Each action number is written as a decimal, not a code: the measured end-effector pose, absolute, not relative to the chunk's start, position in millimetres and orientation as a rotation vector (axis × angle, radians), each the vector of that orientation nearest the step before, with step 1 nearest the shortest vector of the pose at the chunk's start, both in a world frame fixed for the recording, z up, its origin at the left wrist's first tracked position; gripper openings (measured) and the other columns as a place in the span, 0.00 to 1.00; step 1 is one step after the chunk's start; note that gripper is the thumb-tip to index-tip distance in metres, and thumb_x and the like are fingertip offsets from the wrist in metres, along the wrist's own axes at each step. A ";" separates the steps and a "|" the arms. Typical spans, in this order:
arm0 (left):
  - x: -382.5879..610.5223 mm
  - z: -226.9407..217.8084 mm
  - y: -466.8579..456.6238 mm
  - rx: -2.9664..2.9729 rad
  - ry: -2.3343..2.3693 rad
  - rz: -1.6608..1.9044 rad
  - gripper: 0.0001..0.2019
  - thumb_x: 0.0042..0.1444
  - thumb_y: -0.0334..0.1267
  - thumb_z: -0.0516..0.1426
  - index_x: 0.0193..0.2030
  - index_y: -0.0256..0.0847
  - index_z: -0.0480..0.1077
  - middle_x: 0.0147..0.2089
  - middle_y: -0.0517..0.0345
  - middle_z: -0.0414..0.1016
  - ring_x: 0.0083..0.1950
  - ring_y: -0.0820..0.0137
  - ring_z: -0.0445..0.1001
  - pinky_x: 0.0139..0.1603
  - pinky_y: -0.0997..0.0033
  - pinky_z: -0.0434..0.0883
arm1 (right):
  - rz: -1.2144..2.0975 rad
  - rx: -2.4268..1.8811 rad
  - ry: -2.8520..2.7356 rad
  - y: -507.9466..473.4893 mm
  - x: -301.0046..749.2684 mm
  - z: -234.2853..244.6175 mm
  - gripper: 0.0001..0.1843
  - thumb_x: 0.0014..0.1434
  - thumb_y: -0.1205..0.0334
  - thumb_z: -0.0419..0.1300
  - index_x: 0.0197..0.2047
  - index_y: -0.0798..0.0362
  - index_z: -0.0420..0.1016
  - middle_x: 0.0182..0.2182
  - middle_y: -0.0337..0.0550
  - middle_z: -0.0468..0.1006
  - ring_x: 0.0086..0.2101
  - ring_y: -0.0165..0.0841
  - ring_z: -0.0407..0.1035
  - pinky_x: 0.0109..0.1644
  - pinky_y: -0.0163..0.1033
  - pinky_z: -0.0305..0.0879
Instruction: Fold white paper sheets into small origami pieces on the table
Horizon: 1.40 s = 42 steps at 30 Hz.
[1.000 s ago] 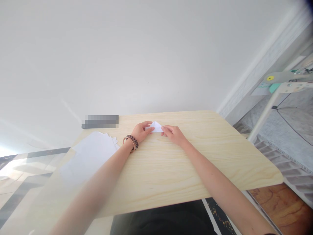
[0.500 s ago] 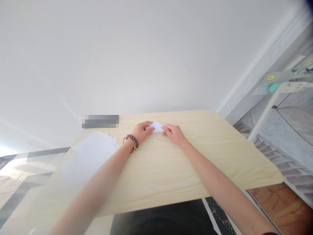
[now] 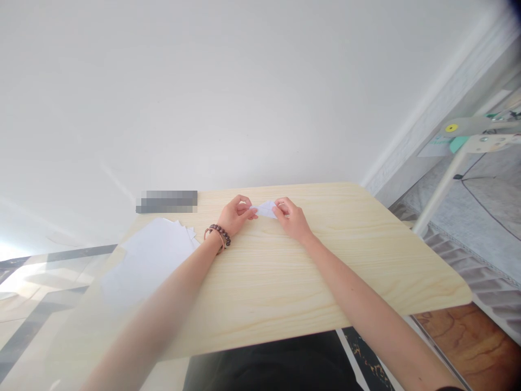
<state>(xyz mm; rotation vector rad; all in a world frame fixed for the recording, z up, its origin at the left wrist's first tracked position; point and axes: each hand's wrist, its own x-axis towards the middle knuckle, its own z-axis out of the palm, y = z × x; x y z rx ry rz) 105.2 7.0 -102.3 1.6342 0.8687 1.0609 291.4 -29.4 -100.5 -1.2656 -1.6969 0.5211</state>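
A small folded piece of white paper [image 3: 266, 209] is held between both hands over the far part of a light wooden table [image 3: 285, 277]. My left hand [image 3: 236, 214] pinches its left end, fingers curled; a bead bracelet is on that wrist. My right hand [image 3: 291, 217] pinches the right end with curled fingers. The paper looks slightly raised off the tabletop.
A loose stack of white paper sheets [image 3: 157, 252] lies on the table's left side. A dark flat object, blurred out [image 3: 166, 201], rests at the far left edge against the white wall. A white stand with a yellow dot [image 3: 468, 136] is to the right, above grey carpet.
Both hands have curled tighter and shifted a little farther away. The folded paper, lying flatter before, is now pinched at both ends and looks narrower.
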 end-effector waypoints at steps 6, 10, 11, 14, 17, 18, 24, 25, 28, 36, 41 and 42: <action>105.9 -102.5 6.7 1.593 0.848 1.064 0.13 0.46 0.42 0.59 0.31 0.39 0.58 0.29 0.57 0.73 0.32 0.70 0.74 0.38 0.66 0.69 | 0.552 -1.191 -1.765 -32.7 288.9 -98.0 0.12 0.53 0.53 0.50 0.36 0.51 0.64 0.24 0.36 0.69 0.25 0.27 0.62 0.31 0.32 0.58; 106.8 -104.3 7.7 1.606 0.842 1.060 0.13 0.45 0.41 0.59 0.33 0.38 0.60 0.30 0.57 0.73 0.33 0.70 0.74 0.39 0.66 0.69 | 0.517 -1.203 -1.792 -31.0 289.2 -101.3 0.12 0.52 0.53 0.51 0.36 0.52 0.66 0.24 0.36 0.68 0.25 0.26 0.61 0.32 0.32 0.58; 106.7 -104.8 8.2 1.628 0.853 1.063 0.13 0.45 0.41 0.59 0.33 0.38 0.61 0.31 0.56 0.73 0.34 0.70 0.73 0.39 0.66 0.69 | 0.513 -1.202 -1.795 -30.5 289.4 -101.9 0.12 0.52 0.54 0.51 0.36 0.52 0.66 0.24 0.36 0.68 0.26 0.26 0.61 0.32 0.32 0.59; 105.5 -105.9 9.3 1.739 0.919 1.071 0.13 0.44 0.42 0.59 0.35 0.38 0.64 0.36 0.55 0.72 0.36 0.71 0.71 0.39 0.68 0.69 | 0.510 -1.201 -1.797 -29.6 289.8 -102.7 0.12 0.53 0.54 0.51 0.36 0.52 0.67 0.25 0.36 0.68 0.26 0.26 0.62 0.33 0.32 0.59; 104.2 -105.8 9.3 1.833 0.990 1.052 0.13 0.45 0.44 0.58 0.36 0.39 0.67 0.37 0.55 0.72 0.38 0.70 0.70 0.39 0.68 0.68 | 0.500 -1.203 -1.801 -29.7 289.9 -102.2 0.12 0.53 0.54 0.51 0.36 0.52 0.67 0.26 0.37 0.70 0.28 0.27 0.63 0.34 0.32 0.59; 104.0 -105.4 9.0 1.853 1.008 1.043 0.13 0.45 0.44 0.58 0.36 0.39 0.67 0.37 0.55 0.72 0.38 0.70 0.70 0.39 0.68 0.68 | 0.493 -1.205 -1.799 -29.8 289.9 -102.0 0.12 0.53 0.54 0.51 0.36 0.52 0.68 0.26 0.38 0.70 0.28 0.27 0.63 0.34 0.32 0.59; 105.0 -99.0 6.0 1.980 1.041 0.984 0.11 0.47 0.43 0.56 0.36 0.40 0.70 0.39 0.55 0.73 0.41 0.69 0.70 0.41 0.69 0.69 | 0.479 -1.218 -1.781 -30.8 290.0 -100.1 0.13 0.53 0.53 0.51 0.35 0.52 0.69 0.27 0.38 0.71 0.29 0.27 0.63 0.31 0.31 0.58; 105.4 -97.9 5.5 1.999 1.027 0.984 0.11 0.47 0.43 0.56 0.35 0.40 0.71 0.41 0.55 0.73 0.42 0.68 0.70 0.40 0.69 0.69 | 0.479 -1.218 -1.783 -31.1 289.8 -99.6 0.13 0.53 0.53 0.50 0.35 0.52 0.69 0.27 0.38 0.71 0.29 0.27 0.63 0.31 0.31 0.57; 105.9 -96.2 4.9 2.041 1.011 0.983 0.11 0.48 0.44 0.55 0.34 0.40 0.72 0.43 0.54 0.72 0.43 0.67 0.69 0.39 0.70 0.69 | 0.480 -1.222 -1.800 -31.7 289.3 -98.3 0.13 0.54 0.53 0.50 0.34 0.52 0.69 0.27 0.38 0.71 0.29 0.27 0.63 0.31 0.31 0.57; 103.1 -101.5 6.1 1.962 1.065 0.937 0.14 0.49 0.46 0.54 0.38 0.41 0.72 0.35 0.56 0.75 0.36 0.69 0.71 0.41 0.69 0.67 | 0.447 -1.249 -1.800 -30.4 290.2 -99.8 0.13 0.54 0.54 0.51 0.36 0.52 0.69 0.27 0.38 0.72 0.28 0.28 0.63 0.33 0.32 0.58; 104.1 -104.0 6.7 1.782 1.043 1.000 0.17 0.45 0.45 0.58 0.40 0.39 0.67 0.30 0.56 0.74 0.31 0.71 0.72 0.37 0.68 0.69 | 0.445 -1.270 -1.775 -28.2 289.6 -103.0 0.13 0.53 0.54 0.52 0.36 0.52 0.69 0.26 0.37 0.72 0.27 0.27 0.64 0.33 0.32 0.58; 104.4 -104.2 6.8 1.763 1.047 1.005 0.16 0.44 0.46 0.58 0.36 0.38 0.68 0.29 0.56 0.74 0.31 0.70 0.72 0.36 0.68 0.69 | 0.452 -1.273 -1.767 -28.0 289.4 -103.4 0.13 0.52 0.54 0.52 0.36 0.52 0.69 0.26 0.37 0.72 0.27 0.27 0.64 0.33 0.32 0.58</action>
